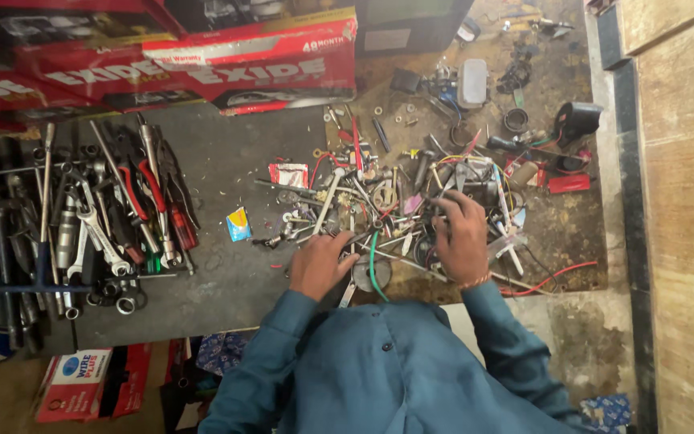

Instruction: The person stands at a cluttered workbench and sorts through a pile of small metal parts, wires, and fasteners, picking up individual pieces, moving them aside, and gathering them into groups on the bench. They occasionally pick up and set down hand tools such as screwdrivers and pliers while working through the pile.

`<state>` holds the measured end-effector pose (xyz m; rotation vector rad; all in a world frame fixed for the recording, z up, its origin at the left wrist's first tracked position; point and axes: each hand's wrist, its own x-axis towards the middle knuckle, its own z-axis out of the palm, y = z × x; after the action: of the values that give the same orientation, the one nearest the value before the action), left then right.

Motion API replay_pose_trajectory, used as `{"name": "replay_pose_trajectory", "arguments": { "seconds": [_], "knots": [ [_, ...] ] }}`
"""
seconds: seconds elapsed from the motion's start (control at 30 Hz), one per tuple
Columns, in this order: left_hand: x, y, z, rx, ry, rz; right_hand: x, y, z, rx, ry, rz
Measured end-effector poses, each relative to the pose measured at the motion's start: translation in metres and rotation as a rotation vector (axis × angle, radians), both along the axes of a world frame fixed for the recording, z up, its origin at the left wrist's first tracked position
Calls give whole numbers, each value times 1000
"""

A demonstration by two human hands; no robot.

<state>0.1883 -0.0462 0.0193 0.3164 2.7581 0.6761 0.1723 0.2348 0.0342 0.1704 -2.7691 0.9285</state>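
Fingers (449, 210) of the right hand (459, 241) were curled down into the scrap pile (379, 201) at frame centre, grip hidden. The left hand (320, 264) was laid loosely closed beside a green wire (372, 269); wrenches (90, 225) were seen at left.

Jumbled heap of small metal parts (379, 209) — wires tangled through.

We see long red boxes (202, 64) behind a heap of wrenches (82, 225), and a small blue packet (238, 223) just right of that heap.
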Motion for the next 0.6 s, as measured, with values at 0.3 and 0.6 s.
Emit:
{"name": "replay_pose_trajectory", "arguments": {
  "seconds": [0.3,0.6],
  "knots": [
    [8,2,-20,-64,186,194,51,-29,-26,248,24,52],
    [-8,-6,6,268,86,484,24,-20,-26,197,23,-13]
  ]
}}
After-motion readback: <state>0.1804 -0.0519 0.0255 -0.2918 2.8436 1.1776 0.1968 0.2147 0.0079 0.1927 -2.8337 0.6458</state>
